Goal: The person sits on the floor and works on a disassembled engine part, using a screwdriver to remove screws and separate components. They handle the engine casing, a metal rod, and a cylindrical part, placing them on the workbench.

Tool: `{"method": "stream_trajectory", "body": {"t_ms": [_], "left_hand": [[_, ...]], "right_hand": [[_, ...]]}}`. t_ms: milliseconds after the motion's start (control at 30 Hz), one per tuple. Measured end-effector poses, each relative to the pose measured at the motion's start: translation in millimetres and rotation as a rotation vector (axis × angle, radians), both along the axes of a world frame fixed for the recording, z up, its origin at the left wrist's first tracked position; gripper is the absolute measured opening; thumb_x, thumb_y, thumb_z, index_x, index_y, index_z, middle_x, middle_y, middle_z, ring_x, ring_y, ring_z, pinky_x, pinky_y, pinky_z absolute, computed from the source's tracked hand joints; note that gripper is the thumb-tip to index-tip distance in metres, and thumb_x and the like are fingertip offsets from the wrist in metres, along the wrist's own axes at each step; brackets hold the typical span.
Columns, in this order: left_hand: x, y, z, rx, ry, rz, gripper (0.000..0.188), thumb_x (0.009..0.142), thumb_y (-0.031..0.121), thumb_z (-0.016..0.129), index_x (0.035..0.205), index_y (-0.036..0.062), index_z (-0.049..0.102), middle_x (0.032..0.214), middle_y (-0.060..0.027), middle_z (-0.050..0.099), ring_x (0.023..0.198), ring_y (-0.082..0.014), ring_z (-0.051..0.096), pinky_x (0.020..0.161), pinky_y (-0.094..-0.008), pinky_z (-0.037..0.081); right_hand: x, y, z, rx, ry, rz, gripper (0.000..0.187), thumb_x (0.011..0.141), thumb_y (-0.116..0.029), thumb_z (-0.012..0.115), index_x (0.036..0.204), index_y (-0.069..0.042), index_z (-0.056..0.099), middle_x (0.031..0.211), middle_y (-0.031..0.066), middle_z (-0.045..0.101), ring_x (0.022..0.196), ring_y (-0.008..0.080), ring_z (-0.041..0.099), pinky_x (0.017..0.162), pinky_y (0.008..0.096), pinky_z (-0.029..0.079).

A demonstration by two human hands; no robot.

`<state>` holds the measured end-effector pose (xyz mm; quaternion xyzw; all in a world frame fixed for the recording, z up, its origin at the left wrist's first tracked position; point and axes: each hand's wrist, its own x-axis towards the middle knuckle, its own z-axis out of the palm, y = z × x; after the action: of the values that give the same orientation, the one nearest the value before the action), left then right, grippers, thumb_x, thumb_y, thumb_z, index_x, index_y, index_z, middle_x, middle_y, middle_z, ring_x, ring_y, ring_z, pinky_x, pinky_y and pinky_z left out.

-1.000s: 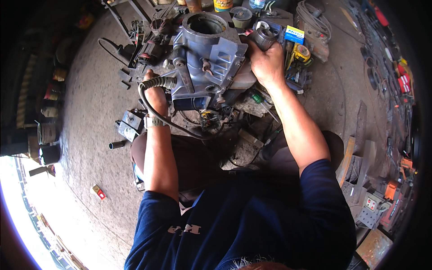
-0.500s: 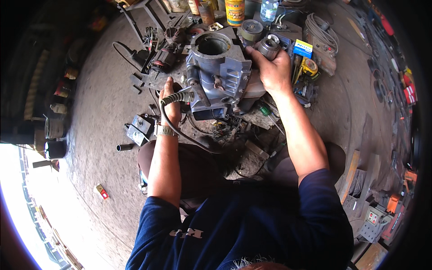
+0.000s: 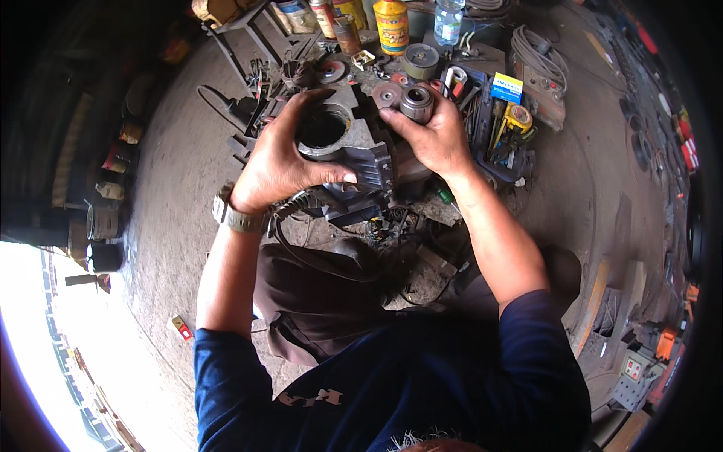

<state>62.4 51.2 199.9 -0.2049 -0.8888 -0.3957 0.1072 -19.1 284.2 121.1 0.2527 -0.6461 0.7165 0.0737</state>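
Note:
A grey cast-metal machine housing (image 3: 363,154) with a round bore and ribbed side stands in front of me. My left hand (image 3: 275,162) is closed round its upper rim, thumb along the near side and fingers over the far side. Just right of the bore, my right hand (image 3: 437,139) grips a short cylindrical metal part (image 3: 416,104) with a round hole in its end. A black cable (image 3: 290,245) hangs below the housing towards my knees. The far fingertips of my left hand are partly hidden.
Behind stand a yellow bottle (image 3: 392,29), a clear water bottle (image 3: 448,22) and a round tin (image 3: 420,60). At right lie a blue-yellow box (image 3: 507,87), a tape measure (image 3: 518,115), hand tools and a coiled cable (image 3: 538,49). Loose wires and metal pieces clutter the floor beneath the housing.
My left hand has moved from the housing's lower left side up onto its bored top. The housing has tilted and shifted left. The cylindrical part in my right hand has come slightly nearer and leftward.

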Motion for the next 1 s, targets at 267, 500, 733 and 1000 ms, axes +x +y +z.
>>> {"method": "stream_trajectory", "body": {"t_ms": [267,500,733,1000], "left_hand": [[24.3,15.9,-16.2,0.303,-0.051,0.234,0.089,0.058,0.021,0.103,0.128,-0.0063,0.057,0.113,-0.0131,0.071,0.105,-0.0191,0.069,0.097,-0.0352,0.056],[35.0,19.2,-11.3,0.384,-0.1,0.256,0.087,0.059,0.018,0.103,0.128,-0.0078,0.056,0.112,-0.0129,0.071,0.105,-0.0177,0.068,0.096,-0.0337,0.056],[46.7,5.0,24.5,0.418,0.058,0.374,0.09,0.055,0.018,0.103,0.129,-0.0083,0.06,0.114,-0.0155,0.072,0.108,-0.0215,0.069,0.1,-0.0352,0.054],[54.3,-14.5,84.1,0.451,0.165,0.378,0.085,0.063,0.025,0.097,0.132,-0.0084,0.061,0.116,-0.0165,0.072,0.107,-0.0239,0.068,0.102,-0.0353,0.05]], "right_hand": [[-2.3,-15.2,-1.2,0.105,0.3,-0.185,0.051,0.086,-0.05,0.083,0.103,-0.005,0.066,0.078,0.0073,0.073,0.073,0.0196,0.072,0.067,0.0324,0.055],[-2.2,-14.7,1.9,0.137,0.433,-0.17,0.049,0.088,-0.048,0.081,0.106,-0.004,0.066,0.086,0.0111,0.077,0.081,0.0258,0.076,0.069,0.0343,0.057],[5.2,-18.5,2.9,0.141,0.415,-0.089,0.055,0.092,-0.055,0.073,0.105,-0.003,0.065,0.089,0.0105,0.074,0.084,0.0217,0.072,0.076,0.0335,0.055],[12.1,-20.3,2.3,0.213,0.35,-0.07,0.031,0.096,-0.033,0.067,0.101,-0.002,0.067,0.084,0.0125,0.074,0.08,0.0285,0.074,0.073,0.0355,0.056]]}}
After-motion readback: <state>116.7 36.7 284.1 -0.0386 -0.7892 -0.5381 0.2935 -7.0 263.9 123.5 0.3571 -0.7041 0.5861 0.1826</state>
